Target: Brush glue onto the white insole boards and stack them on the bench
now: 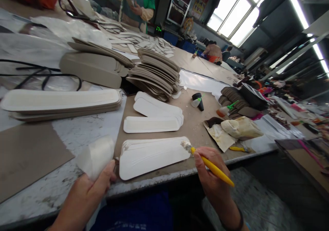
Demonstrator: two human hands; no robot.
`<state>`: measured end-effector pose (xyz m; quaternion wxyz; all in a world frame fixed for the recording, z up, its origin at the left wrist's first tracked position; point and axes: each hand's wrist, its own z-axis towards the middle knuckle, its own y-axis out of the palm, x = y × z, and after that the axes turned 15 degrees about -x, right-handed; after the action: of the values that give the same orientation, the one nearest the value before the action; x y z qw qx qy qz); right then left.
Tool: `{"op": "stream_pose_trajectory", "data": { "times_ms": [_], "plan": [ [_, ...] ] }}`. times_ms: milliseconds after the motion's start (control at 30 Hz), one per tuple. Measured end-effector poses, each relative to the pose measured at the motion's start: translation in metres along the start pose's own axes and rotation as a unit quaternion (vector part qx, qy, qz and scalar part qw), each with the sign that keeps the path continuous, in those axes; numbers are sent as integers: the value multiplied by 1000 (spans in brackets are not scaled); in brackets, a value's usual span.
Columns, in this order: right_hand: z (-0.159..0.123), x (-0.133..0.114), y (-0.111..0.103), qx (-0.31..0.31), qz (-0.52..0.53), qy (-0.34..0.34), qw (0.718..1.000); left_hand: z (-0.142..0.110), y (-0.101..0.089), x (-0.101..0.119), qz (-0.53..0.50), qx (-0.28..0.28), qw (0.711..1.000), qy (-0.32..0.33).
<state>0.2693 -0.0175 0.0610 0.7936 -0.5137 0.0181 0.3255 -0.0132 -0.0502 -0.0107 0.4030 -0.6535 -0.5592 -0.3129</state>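
My right hand [212, 167] is closed around a yellow-handled brush [214, 169]. Its bristles, coated in white paste, touch the right end of a fanned stack of long white panels [154, 157]. On the left, my left hand [88, 190] grips a whitish, semi-translucent curled strip [99, 154], held just beside the stack's left end. Behind the stack lies another white panel [151, 124] with a cream inner strip, overlapping more white panels [156, 106].
Tall piles of grey-brown panels [155, 73] stand behind. A long layered stack [61, 101] lies at left. To the right are a glue-stained bag [241, 128], a second yellow brush [239, 149] and a small bottle [196, 102]. A co-worker [136, 8] stands across the table.
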Motion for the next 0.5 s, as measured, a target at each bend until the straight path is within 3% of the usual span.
{"op": "stream_pose_trajectory", "data": {
  "times_ms": [133, 233, 367, 433, 500],
  "plan": [
    [16, -27, -2, -80, 116, 11, 990, -15, 1, 29, -161, 29, 986, 29],
    [32, -49, 8, -209, 232, 31, 949, -24, 3, 45, -279, 19, 960, 33],
    [59, -74, 41, -365, 398, 74, 838, -32, 5, 51, -326, -17, 945, 18],
    [69, -83, 57, -400, 493, 119, 763, -35, 9, 50, -334, -30, 942, 15],
    [76, -90, 69, -392, 570, 192, 696, -36, 15, 48, -341, -39, 939, 22]
  ]
}}
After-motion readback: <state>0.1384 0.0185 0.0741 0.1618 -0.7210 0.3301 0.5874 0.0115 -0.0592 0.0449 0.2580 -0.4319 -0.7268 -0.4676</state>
